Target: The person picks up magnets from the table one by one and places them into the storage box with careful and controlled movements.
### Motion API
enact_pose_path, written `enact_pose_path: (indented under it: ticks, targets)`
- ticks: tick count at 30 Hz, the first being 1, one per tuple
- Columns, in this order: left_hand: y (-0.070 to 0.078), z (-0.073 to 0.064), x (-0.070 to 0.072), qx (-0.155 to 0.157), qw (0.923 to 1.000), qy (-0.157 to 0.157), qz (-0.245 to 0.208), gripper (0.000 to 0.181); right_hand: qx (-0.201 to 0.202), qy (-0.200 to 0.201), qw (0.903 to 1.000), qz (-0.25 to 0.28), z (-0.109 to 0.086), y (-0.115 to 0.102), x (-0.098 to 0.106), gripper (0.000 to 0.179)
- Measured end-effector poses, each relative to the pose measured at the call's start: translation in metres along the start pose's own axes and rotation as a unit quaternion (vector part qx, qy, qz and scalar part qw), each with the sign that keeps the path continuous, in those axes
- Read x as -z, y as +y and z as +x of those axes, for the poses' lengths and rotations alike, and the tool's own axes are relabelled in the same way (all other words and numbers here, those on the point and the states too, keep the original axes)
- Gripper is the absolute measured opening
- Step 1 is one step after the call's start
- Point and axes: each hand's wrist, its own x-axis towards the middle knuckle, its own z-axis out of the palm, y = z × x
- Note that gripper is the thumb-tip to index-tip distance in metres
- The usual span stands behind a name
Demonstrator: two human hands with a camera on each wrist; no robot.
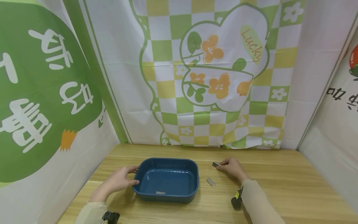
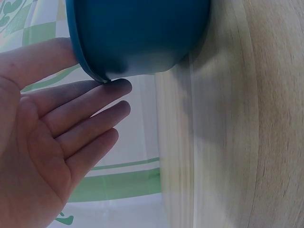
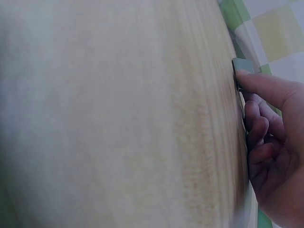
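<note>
The right hand [image 1: 232, 168] pinches a small flat rectangular metal piece [image 1: 215, 164] between thumb and fingers, right over the table. In the right wrist view the thumb lies on the face of this grey piece [image 3: 244, 66]. A similar metal piece [image 1: 211, 182] lies on the table between that hand and a dark blue rectangular basin [image 1: 166, 198]. Inside the basin, by its near wall, a thin silvery piece [image 1: 160, 193] shows. At the basin's left rim is the left hand [image 1: 119, 179], its fingers spread and fairly straight, thumb and fingertips touching the rim.
The basin stands on a wood-grain table [image 1: 268, 174]. A checked green, yellow and white cloth [image 1: 215, 124] hangs behind the table's back edge, with printed cloths at both sides. A small black device [image 1: 237, 199] sits at the right wrist, another [image 1: 111, 217] at the left.
</note>
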Motion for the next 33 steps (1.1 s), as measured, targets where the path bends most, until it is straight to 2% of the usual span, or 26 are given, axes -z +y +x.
enact_pose_path:
  ticks: [12,22,33]
  targets:
    - [-0.0004,0.0012,0.0011,-0.007,1.0,-0.001,-0.001,0.063,0.025,-0.005,0.9997,0.006,-0.0027,-0.0028,0.0007,0.017]
    - [0.0,0.0004,0.0007,-0.002,1.0,-0.003,0.003,0.063,0.011,-0.013,0.9995,0.026,-0.0014,-0.0011,-0.0003,0.021]
    - [0.0002,0.0001,0.0,-0.001,1.0,0.001,0.002,0.063,0.032,-0.022,0.9978,0.054,-0.0021,-0.0001,0.0021,0.02]
